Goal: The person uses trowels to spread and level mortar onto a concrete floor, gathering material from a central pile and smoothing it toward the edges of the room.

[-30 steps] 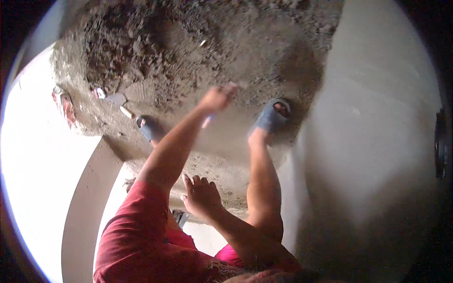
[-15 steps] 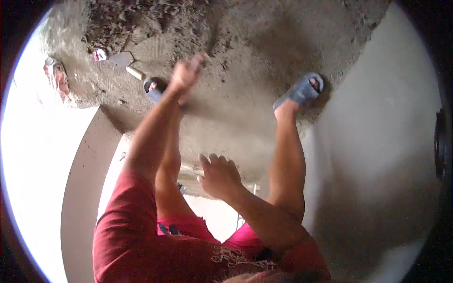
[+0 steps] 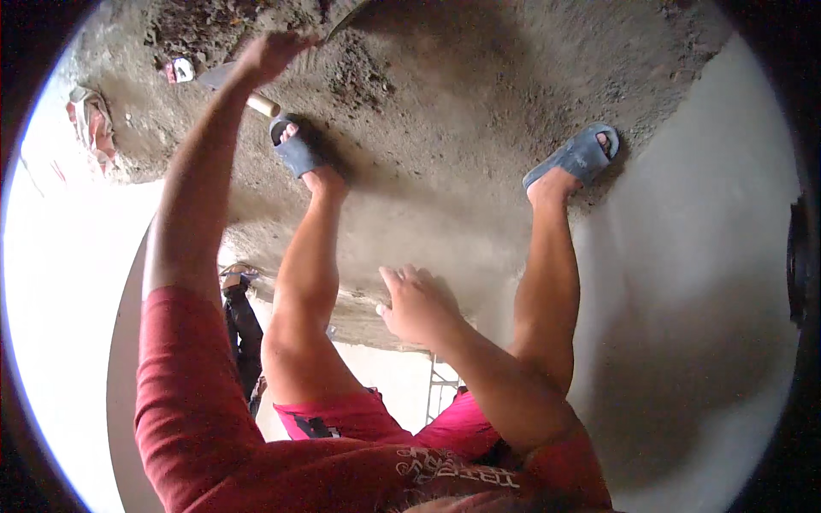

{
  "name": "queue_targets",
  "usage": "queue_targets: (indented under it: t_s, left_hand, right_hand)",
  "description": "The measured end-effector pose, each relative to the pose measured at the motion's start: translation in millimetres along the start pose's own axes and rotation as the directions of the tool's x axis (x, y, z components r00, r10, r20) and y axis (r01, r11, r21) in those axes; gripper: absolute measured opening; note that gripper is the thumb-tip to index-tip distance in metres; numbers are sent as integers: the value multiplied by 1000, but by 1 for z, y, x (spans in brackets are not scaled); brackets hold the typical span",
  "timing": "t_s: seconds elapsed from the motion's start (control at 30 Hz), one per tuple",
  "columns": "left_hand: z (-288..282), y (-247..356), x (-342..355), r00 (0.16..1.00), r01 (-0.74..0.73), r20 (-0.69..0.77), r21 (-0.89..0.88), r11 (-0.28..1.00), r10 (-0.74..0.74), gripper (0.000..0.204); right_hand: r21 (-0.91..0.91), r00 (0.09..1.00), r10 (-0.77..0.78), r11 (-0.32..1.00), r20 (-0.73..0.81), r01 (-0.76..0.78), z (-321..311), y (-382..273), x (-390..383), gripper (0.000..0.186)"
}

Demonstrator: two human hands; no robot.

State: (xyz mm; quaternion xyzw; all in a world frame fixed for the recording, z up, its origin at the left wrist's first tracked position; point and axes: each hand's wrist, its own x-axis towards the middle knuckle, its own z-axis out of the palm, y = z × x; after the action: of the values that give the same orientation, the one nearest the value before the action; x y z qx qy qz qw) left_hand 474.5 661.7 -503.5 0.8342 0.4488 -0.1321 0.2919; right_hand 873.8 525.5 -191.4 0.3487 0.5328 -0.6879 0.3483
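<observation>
My left hand reaches out over the rough ground at the far left, fingers closed. From its fingertips a thin, dark, curved blade sticks out, seen nearly edge-on; its handle is hidden in the hand. Just below that hand lies a pointing trowel, its pale handle showing and its grey blade partly covered by my wrist. My right hand hangs in the air between my legs, holding nothing, its fingers loosely apart. Loose dark mortar or soil lies beside the left hand.
My feet in grey slide sandals stand wide apart. A small red-and-white packet and a crumpled bag lie at left. A pale wall rises on the right. Behind me show a person's dark-clothed leg and a metal frame.
My left hand has swung forward and left, away from the middle, and now passes over the trowel. My right hand has shifted slightly right. The view has tilted, showing the leg behind.
</observation>
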Motion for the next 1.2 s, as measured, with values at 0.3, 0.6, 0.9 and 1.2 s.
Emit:
queue_targets:
  t_s: [0.3, 0.6, 0.9, 1.2]
  left_hand:
    - [-50, 129, -17, 867, 346, 381, 4, 938, -321, 51]
    - [-18, 48, -174, 743, 559, 446, -3, 829, -499, 40]
    - [-60, 141, -147, 611, 628, 641, -37, 777, -463, 47]
    - [-22, -26, -16, 858, 140, 505, -44, 989, -99, 45]
  right_hand:
    - [-66, 1000, -10, 998, -24, 9, 2, -12, 10, 60]
    - [30, 887, -113, 990, -448, 141, 9, -14, 38, 66]
    - [332, 461, 56, 770, -886, 545, -105, 7, 53, 44]
    - [520, 607, 192, 740, -771, 427, -75, 6, 79, 33]
